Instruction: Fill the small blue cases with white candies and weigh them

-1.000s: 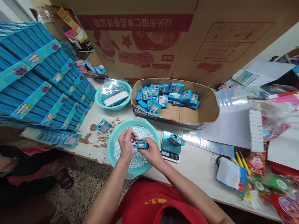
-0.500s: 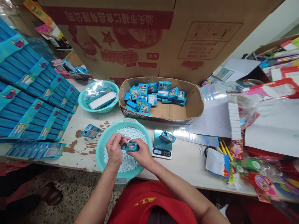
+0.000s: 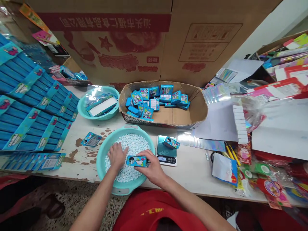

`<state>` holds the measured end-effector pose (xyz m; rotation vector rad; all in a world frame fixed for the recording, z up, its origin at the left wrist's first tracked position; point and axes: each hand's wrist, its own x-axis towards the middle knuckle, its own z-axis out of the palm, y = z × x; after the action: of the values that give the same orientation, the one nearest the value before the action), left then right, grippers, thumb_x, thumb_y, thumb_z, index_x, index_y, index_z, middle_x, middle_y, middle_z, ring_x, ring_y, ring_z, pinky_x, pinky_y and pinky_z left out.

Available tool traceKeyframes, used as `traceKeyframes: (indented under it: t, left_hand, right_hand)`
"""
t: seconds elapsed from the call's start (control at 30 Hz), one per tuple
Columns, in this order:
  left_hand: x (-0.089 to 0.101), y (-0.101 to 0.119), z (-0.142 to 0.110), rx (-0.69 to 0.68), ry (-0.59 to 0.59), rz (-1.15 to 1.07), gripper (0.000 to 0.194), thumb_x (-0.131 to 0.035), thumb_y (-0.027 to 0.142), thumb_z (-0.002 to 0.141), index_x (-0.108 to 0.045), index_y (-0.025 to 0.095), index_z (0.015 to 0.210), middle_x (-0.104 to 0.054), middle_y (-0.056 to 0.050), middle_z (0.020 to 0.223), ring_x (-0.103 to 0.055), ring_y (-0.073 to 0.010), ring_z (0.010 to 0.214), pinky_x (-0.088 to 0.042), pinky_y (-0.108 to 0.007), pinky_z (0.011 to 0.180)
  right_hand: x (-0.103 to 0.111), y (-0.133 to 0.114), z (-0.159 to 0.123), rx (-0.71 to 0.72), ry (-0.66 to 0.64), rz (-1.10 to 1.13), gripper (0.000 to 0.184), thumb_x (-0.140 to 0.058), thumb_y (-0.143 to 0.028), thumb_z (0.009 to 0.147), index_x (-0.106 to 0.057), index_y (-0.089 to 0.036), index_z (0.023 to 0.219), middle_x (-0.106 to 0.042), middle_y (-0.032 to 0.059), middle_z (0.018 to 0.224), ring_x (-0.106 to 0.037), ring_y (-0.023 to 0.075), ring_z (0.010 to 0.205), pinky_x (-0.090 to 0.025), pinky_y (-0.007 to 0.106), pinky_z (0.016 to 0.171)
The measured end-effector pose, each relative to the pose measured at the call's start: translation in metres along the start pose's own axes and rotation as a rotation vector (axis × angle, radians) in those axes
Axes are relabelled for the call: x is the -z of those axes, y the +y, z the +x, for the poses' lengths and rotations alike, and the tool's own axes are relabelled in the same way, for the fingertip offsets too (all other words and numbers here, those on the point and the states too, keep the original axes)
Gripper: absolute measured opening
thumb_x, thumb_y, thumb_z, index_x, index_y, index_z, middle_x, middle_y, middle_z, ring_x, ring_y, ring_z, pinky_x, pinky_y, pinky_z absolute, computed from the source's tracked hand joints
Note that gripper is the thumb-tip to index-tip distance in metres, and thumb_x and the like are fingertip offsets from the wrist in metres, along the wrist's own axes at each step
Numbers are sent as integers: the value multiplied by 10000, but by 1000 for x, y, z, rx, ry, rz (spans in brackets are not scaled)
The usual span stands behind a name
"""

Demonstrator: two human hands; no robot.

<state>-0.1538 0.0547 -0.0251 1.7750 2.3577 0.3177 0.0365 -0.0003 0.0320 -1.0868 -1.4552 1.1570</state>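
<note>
My right hand (image 3: 151, 167) holds a small blue candy box (image 3: 136, 160) over the teal basin (image 3: 105, 148) of small white candies (image 3: 136, 144). My left hand (image 3: 117, 155) rests down in the candies, fingers curled into the heap beside the box. A second small blue box (image 3: 171, 142) lies on the digital scale (image 3: 166, 150) just right of the basin.
A shallow cardboard tray (image 3: 201, 107) holds several blue boxes behind the basin. A second teal bowl (image 3: 83, 108) with a packet stands at the back left. Stacked blue cartons (image 3: 29, 109) fill the left side. Papers, packets and pencils (image 3: 229, 150) crowd the right. A large cardboard carton (image 3: 134, 41) stands behind.
My left hand has dropped from the box's end down into the candies. My right hand has lowered the box and turned it label-up.
</note>
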Motion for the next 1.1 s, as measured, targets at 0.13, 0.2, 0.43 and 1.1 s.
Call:
traceKeyframes:
  t: [0.13,0.2,0.43,1.1]
  left_hand:
    - [-21,14,-31,-61,-105,209,467,-438,498,847,-536,147,1140,-538,-175,1069,-467,-356,1041,-372,-480,819]
    - [-24,23,-40,-110,-187,113,384,-453,463,846,-559,167,1066,-544,-141,1016,-494,-307,978,-378,-396,782]
    - [-20,26,-33,256,-214,-954,275,-650,414,642,-501,184,623,-467,8,604,-440,-146,606,-346,-251,592]
    - [71,70,-36,375,83,-1747,283,-699,341,657,-484,160,623,-514,35,560,-505,-99,480,-411,-223,468]
  right_hand:
    - [2,-3,-4,29,11,64,337,-784,-255,638,-628,-214,933,-604,24,893,-566,177,862,-446,300,778]
    - [3,-5,-4,23,13,79,344,-781,-286,648,-625,-214,946,-609,29,913,-572,179,873,-448,304,788]
    - [12,1,-6,-30,29,-21,287,-748,-262,672,-620,-204,922,-602,32,901,-575,181,847,-453,304,768]
    - [-16,2,4,-51,-46,-301,305,-725,-159,636,-600,-198,912,-582,30,872,-560,203,843,-441,312,736]
